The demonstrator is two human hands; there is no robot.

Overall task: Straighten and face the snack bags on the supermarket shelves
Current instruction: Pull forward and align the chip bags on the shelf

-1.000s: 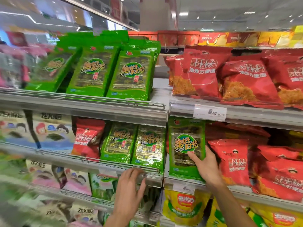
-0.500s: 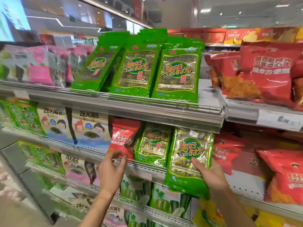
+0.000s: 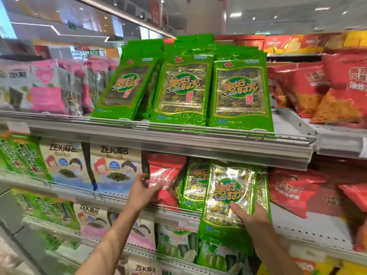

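- Right hand (image 3: 251, 216): fingers curled round the lower right edge of a green seaweed bag (image 3: 228, 197), thumb on its front; bag upright, label facing out, in front of the middle shelf (image 3: 178, 210).
- Left hand (image 3: 142, 192): fingers and thumb pinch the left edge of a red snack bag (image 3: 164, 175) standing tilted on the same shelf.
- Second green seaweed bag (image 3: 195, 181) stands between the two.
- Top shelf (image 3: 198, 143): three green seaweed bags (image 3: 183, 92) in a row, the left one leaning.
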